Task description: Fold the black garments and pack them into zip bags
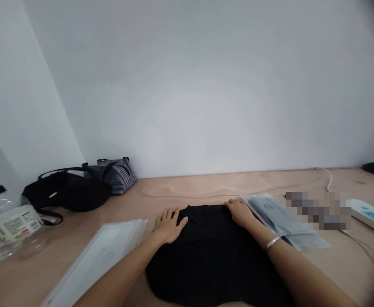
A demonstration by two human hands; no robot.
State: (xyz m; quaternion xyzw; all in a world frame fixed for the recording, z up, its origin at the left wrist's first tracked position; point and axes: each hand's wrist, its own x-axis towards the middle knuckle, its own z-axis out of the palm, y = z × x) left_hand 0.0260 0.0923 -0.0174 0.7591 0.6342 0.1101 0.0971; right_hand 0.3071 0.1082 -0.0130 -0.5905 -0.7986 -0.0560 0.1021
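A black garment (212, 251) lies flat on the wooden table (206, 187) in front of me. My left hand (168, 226) rests on its far left corner, fingers stretched out and spread. My right hand (241, 212) lies on the far right corner, fingers flat or slightly curled over the edge. A silver bangle (272, 243) circles my right wrist.
A stack of clear plastic bags (100, 256) lies to the left, another pile (279, 217) to the right. At the back left sit a black bag (68, 192) and a striped bag (116, 172). A clear jar (8, 226) stands far left. A white power strip (370, 215) and cable are at right.
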